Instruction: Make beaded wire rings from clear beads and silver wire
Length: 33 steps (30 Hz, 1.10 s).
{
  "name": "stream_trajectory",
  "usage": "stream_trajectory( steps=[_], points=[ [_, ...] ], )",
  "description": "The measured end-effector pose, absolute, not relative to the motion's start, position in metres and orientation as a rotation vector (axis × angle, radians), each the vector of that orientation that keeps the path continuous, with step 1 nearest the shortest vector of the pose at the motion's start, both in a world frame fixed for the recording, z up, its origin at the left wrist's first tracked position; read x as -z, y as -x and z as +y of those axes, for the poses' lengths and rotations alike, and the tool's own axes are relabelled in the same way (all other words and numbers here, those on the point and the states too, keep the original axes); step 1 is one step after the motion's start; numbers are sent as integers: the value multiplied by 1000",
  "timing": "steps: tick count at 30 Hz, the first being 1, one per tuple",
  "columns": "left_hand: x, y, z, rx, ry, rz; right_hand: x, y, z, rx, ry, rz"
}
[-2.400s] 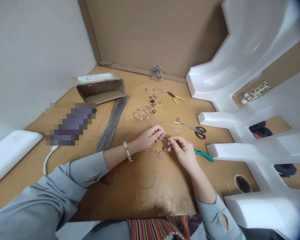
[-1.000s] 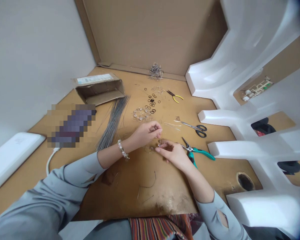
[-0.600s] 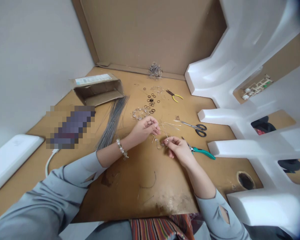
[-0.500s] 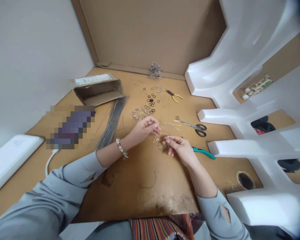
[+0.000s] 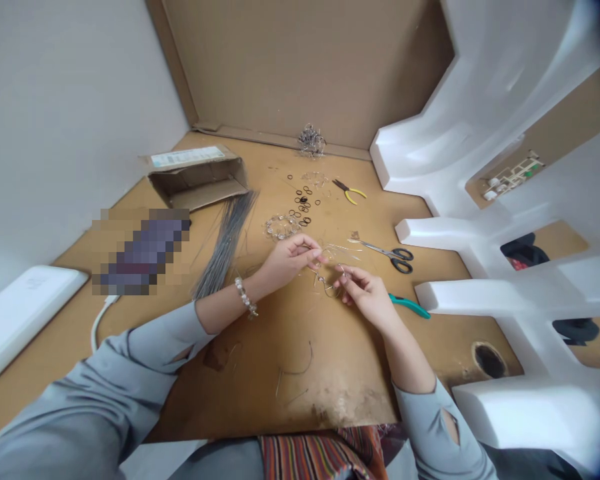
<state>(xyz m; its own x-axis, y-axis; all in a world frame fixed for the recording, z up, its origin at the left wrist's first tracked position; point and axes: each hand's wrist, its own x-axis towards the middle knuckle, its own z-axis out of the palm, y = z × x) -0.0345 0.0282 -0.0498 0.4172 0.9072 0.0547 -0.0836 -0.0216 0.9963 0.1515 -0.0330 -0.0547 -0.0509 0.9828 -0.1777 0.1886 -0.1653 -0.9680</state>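
My left hand (image 5: 296,259), with a beaded bracelet (image 5: 245,297) at its wrist, is pinched shut on a thin wire piece (image 5: 324,281) with a small shiny bead-like part. My right hand (image 5: 361,292) grips the other side of the same wire, which bends in a loop between the two hands. Just beyond the left fingers lies a ring of wire with clear beads (image 5: 281,227). Loose straight wires (image 5: 344,251) are scattered past the fingertips. Teal-handled pliers (image 5: 409,305) lie beside my right hand, their jaws hidden behind it.
Black-handled scissors (image 5: 400,259), yellow-handled pliers (image 5: 350,191), and several small dark rings (image 5: 304,200) lie beyond the hands. A bundle of grey wires (image 5: 225,247) extends from an open cardboard box (image 5: 200,187). White moulded foam (image 5: 450,297) borders the right; a hole (image 5: 490,360) pierces the table.
My right hand has shifted slightly right and away from the left, so more of the wire shows between them. The left hand has barely moved.
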Motion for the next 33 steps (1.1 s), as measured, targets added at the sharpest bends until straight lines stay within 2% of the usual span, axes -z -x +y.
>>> stream_trajectory(
  steps=[17,33],
  points=[
    [55,37,21,-853,-1805,677,52,-156,-32,-1294,1403,-1179],
    [56,30,10,-780,-2426,854,46,-152,-36,-1412,1425,-1194]
  ],
)
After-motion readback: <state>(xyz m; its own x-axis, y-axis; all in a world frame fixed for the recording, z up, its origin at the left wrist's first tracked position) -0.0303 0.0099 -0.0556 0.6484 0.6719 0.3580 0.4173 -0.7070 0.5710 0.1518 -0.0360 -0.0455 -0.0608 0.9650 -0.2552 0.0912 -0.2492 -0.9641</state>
